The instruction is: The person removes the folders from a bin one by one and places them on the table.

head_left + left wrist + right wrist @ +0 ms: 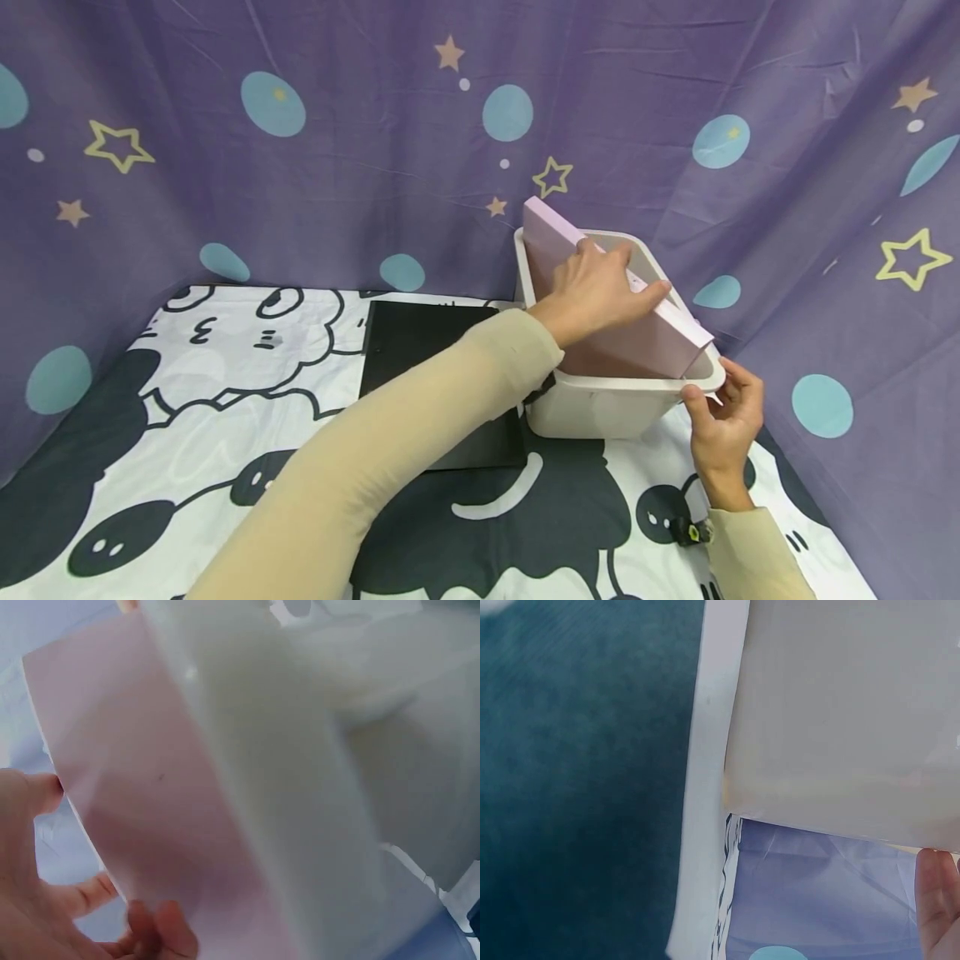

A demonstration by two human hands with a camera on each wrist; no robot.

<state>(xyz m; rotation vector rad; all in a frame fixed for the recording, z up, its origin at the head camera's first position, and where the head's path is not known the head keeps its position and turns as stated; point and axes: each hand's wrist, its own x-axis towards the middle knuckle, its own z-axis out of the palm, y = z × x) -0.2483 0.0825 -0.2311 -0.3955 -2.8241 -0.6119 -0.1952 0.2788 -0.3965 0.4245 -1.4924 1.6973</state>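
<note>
A flat pink box (633,343) stands slanted inside a white plastic bin (600,412), its upper part rising above the rim at the back left. My left hand (596,287) grips the box along its top edge. In the left wrist view, fingers of that hand (52,877) lie over the edge of the pink face (150,772). At the bin's front right corner, my right hand (726,425) holds the rim between thumb and fingers. The right wrist view has only fingertips (937,892) against the pale bin wall (847,705). The box's lower part is hidden inside the bin.
Left of the bin lies a flat black panel (420,333), partly covered by my left forearm. A sheep-print cloth (217,450) covers the surface. Purple curtain (360,125) hangs close behind the bin and at both sides.
</note>
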